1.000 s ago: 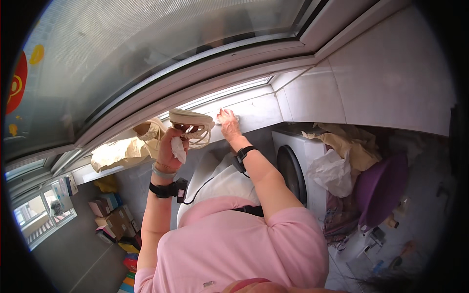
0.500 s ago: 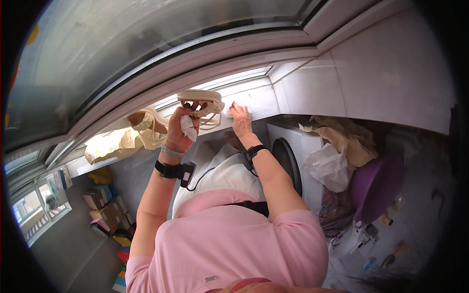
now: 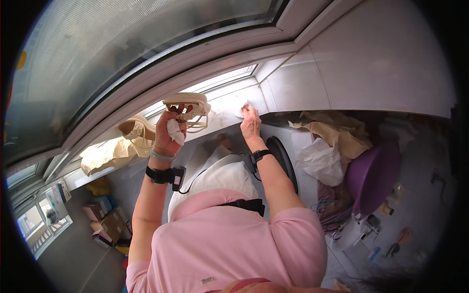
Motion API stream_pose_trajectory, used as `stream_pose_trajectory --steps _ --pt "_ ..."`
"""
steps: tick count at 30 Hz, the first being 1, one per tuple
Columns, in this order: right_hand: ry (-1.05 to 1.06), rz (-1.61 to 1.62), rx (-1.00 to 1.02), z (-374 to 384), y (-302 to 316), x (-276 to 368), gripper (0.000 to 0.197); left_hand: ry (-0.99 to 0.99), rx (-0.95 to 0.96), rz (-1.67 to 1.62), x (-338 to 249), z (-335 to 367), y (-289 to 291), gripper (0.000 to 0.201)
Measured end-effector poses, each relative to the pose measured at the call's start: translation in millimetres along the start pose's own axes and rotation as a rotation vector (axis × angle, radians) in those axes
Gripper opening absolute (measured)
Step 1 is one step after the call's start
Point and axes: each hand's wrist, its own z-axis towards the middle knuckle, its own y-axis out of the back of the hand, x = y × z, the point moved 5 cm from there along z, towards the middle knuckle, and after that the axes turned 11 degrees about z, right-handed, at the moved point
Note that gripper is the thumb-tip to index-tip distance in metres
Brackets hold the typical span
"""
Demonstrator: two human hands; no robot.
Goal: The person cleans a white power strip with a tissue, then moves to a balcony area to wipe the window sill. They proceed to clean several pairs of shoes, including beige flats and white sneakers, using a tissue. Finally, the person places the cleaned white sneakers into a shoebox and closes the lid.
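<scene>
My left hand (image 3: 169, 134) is closed around a cream strappy sandal (image 3: 189, 101), raised over the window sill, with loose straps hanging to its right. A crumpled white tissue (image 3: 176, 132) is tucked in the same hand. To the right, my right hand (image 3: 250, 122) pinches another white tissue (image 3: 241, 109) and presses it to the white sill (image 3: 227, 103). Dark smudges mark the sill between my hands. A second cream sandal (image 3: 138, 128) with a tan insole lies left of my left hand, on crumpled cream paper (image 3: 108, 155).
An open window sash (image 3: 146, 78) hangs above my hands. At right are a white appliance with a round dark door (image 3: 282, 158), a white plastic bag (image 3: 321, 161), brown paper (image 3: 337, 134) and a purple basin (image 3: 372, 178). Several boxes (image 3: 108, 225) stand at lower left.
My right hand with its tissue has shifted right along the sill, away from the smudged patch, which now shows. My left hand still holds the sandal; the whole view has shifted slightly.
</scene>
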Motion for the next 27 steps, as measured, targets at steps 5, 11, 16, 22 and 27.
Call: stream_pose_trajectory --steps 5,11,16,22,27 --pt "0.139 -0.229 0.084 -2 31 1 0.044 -0.024 0.090 0.059 -6 -3 -9 0.023" --pt "0.060 -0.173 0.214 -10 9 -18 0.054 0.054 0.182 0.004 -2 -2 -4 0.026" --pt "0.047 -0.091 0.145 39 -6 -31 0.055 0.000 0.034 0.004 -4 -4 -4 0.025" --pt "0.051 -0.123 0.096 77 -19 -40 0.052 -0.019 -0.012 0.033 1 -8 -13 0.023" --pt "0.081 -0.036 0.065 65 -12 -45 0.047 -0.007 0.073 0.056 4 -6 -2 0.034"
